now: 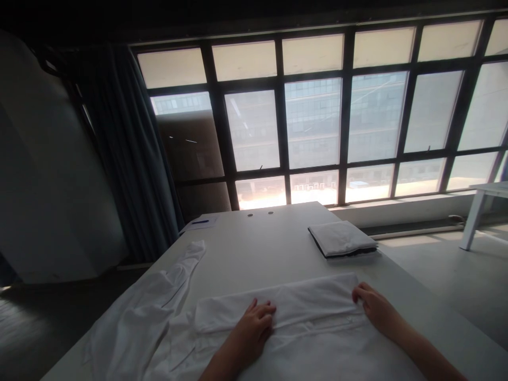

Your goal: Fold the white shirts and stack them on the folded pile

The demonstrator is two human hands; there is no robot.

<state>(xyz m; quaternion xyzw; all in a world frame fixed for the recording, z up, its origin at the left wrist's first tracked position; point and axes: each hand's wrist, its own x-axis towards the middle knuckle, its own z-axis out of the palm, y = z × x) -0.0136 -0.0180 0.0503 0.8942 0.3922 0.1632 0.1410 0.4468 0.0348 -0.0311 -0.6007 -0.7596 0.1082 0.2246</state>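
Observation:
A white shirt [313, 299] lies on the white table [254, 248], with a long strip along its far side folded over. My left hand [257, 325] rests on the strip near its middle, palm down, fingers somewhat apart. At the right end of the strip, my right hand [371, 301] pinches the cloth edge between thumb and fingers. To the left, a rumpled white garment part [159, 293] with a sleeve-like end stretches toward the far side; whether it belongs to the same shirt, I cannot tell.
A folded white and black cloth stack [343, 238] sits near the table's right edge. Paper with a dark blue pen [200, 221] lies at the far left corner. Two round inserts are set in the far tabletop. A dark curtain [127, 148] hangs left; another white table [476, 211] stands right.

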